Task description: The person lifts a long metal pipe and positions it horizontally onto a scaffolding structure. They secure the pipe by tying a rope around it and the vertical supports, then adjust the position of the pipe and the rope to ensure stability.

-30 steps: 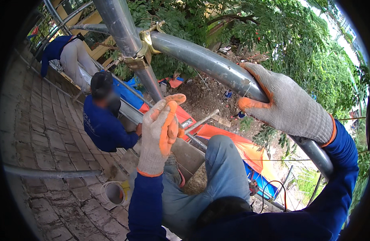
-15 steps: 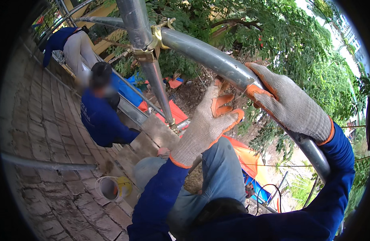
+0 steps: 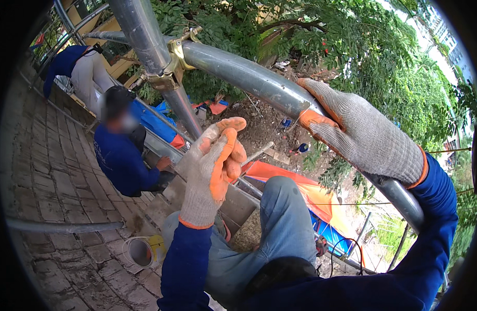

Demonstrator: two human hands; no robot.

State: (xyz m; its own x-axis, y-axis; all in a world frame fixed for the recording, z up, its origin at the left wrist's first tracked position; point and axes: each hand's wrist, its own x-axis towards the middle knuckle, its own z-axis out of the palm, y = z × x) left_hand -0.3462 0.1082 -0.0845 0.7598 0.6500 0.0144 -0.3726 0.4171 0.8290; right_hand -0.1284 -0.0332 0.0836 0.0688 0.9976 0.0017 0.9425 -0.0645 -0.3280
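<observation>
My right hand, in a grey knit work glove with orange coating, grips the thick grey scaffold pipe. Its thumb lies along the near side of the pipe, and my forearm bends round the pipe's lower end. Below and left of the pipe, my left hand is raised in a matching glove. Its fingers are loosely bent and partly apart, with nothing visible in them. A brass-coloured coupler joins the pipe to an upright scaffold post. Beneath my hands, my knees show in blue jeans.
A brick wall runs along the left, crossed by a short pipe. A bucket stands by it. Two people in blue tops, one crouching and one bending, are further along. Orange sheeting and trees lie beyond.
My left hand has moved left, away from the pipe, and its fingers have turned upward and bent. My right hand keeps its grip. The view has shifted slightly.
</observation>
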